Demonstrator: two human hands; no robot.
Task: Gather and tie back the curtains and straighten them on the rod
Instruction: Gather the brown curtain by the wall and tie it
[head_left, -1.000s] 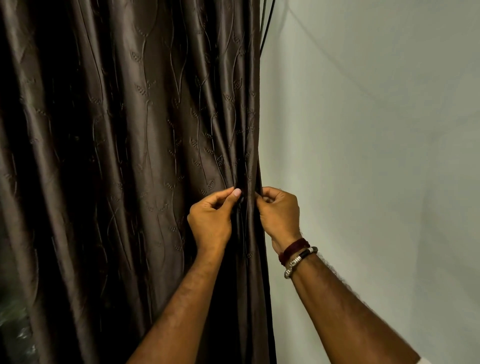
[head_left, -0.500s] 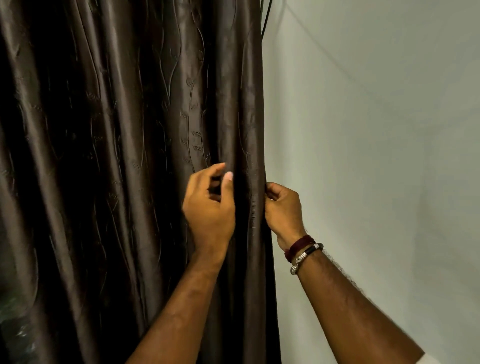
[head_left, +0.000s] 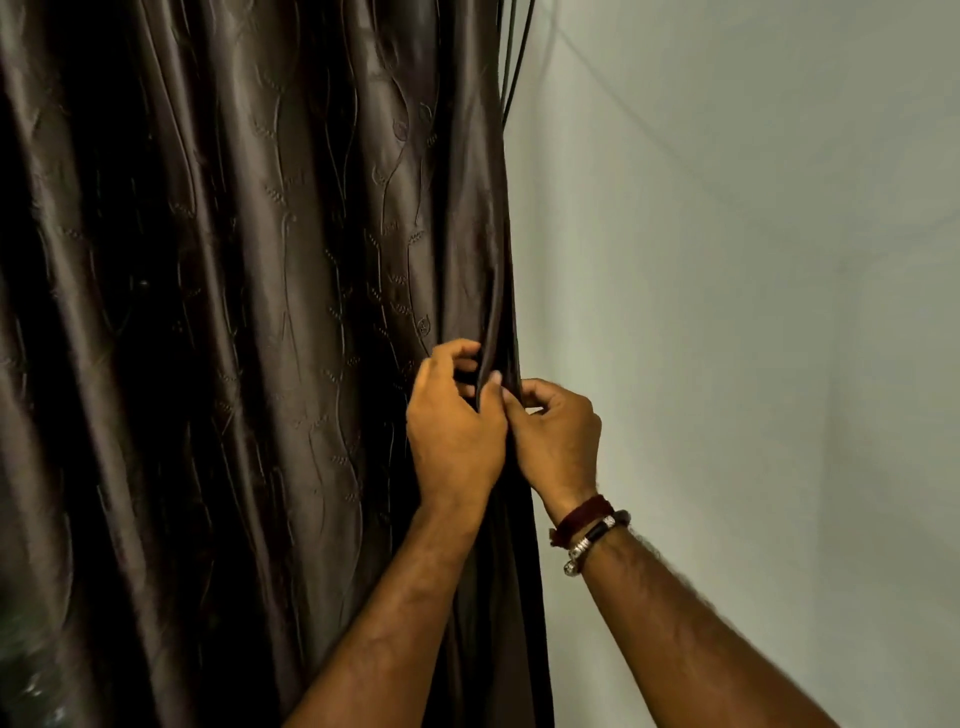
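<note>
Curtain (head_left: 249, 364) edge pinched between both hands. Left hand (head_left: 454, 436) fingers (head_left: 452, 353) clamped on a fold; right hand (head_left: 558, 441) fingers (head_left: 530, 387) closed on the hem just beside, knuckles touching. Wall (head_left: 753, 312) right of fingers.

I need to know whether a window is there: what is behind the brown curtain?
The curtain covers whatever is behind it. Only thin dark cords and pale wall show past its right edge, where both hands pinch folds.
</note>
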